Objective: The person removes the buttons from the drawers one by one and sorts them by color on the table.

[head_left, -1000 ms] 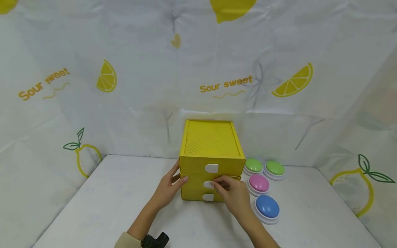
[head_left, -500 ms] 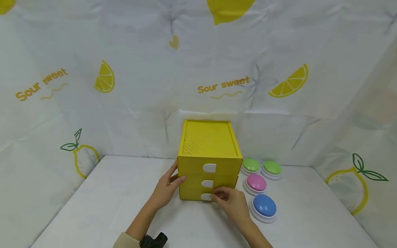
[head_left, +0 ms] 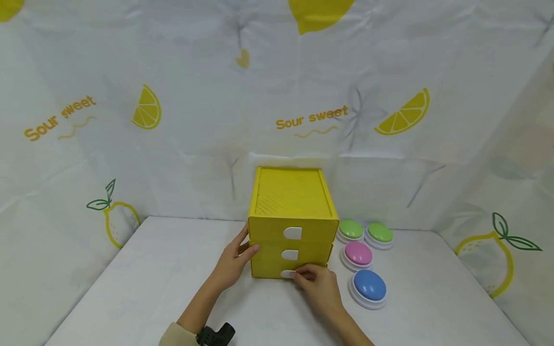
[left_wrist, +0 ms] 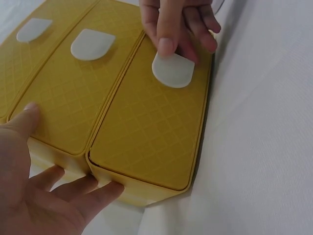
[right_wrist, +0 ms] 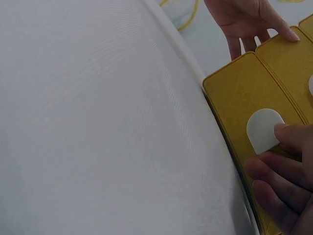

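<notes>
A yellow three-tier drawer box stands against the back cloth, a white tab on each drawer front. My left hand rests on its left front corner; in the left wrist view the thumb lies on the middle drawer front and fairly straight fingers touch the side. Thumb and fingers of my right hand pinch the bottom drawer's white tab, which the right wrist view shows close up as a rounded tab. The middle tab and top tab are untouched.
Right of the box sit several dome push buttons on white bases: two green, a pink one and a blue one. The white table meets a lemon-printed cloth behind.
My right hand has moved down from the middle drawer's tab to the bottom one, and its thumb now covers more of that tab. My left hand has stayed at the box's corner.
</notes>
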`<state>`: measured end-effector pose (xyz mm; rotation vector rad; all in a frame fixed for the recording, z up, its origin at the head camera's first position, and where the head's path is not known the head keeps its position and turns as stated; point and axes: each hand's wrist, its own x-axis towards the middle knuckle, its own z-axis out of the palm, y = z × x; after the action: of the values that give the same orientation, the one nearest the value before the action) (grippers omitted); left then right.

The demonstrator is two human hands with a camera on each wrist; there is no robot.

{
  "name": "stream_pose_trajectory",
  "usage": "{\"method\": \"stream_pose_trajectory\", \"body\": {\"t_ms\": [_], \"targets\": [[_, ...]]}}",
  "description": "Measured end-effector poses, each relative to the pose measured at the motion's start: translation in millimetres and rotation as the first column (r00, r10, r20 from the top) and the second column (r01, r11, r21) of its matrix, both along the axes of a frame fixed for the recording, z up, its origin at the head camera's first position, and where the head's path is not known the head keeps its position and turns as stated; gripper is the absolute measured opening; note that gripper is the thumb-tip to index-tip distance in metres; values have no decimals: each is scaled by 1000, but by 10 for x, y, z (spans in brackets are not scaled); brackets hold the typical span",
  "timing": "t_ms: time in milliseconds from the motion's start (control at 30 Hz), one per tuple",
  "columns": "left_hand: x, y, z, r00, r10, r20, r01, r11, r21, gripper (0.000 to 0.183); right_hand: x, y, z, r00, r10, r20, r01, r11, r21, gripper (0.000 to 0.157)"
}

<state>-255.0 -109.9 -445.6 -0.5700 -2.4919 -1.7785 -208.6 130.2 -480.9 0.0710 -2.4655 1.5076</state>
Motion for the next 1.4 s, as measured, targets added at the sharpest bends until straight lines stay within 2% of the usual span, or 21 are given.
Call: {"method": "stream_pose_trajectory", "body": {"t_ms": [267,400,567,800,1033,1133,1267,1400], "targets": [[-22,-1,-46,1000,20,6,-20,1000,-24,72,189,60,52,994,72,80,-81,989,123,13],[-38,-10,-61,1000,19,4,-19,1000,17,72,341,86,67,985,110,132,-125,986,110,16],[-54,-32,-90,999,31,21,-32,998,57,73,520,110,91,961,161,223,-180,981,66,19],[-83,-37,-117,999,8,33,-9,998,55,75,699,118,73,956,187,228,-207,976,65,21],[-126,-15,-230,999,-19,43,15,996,85,72,863,147,81,919,246,308,-266,964,25,23],[-133,-2,-298,1000,7,21,-9,996,91,70,911,159,103,909,272,317,-290,957,10,24],[-127,12,-370,999,38,13,-39,994,97,70,931,195,152,879,321,353,-330,943,-35,27],[-121,21,-417,999,32,35,-35,995,93,71,933,258,271,849,392,354,-386,918,-90,31]]}}
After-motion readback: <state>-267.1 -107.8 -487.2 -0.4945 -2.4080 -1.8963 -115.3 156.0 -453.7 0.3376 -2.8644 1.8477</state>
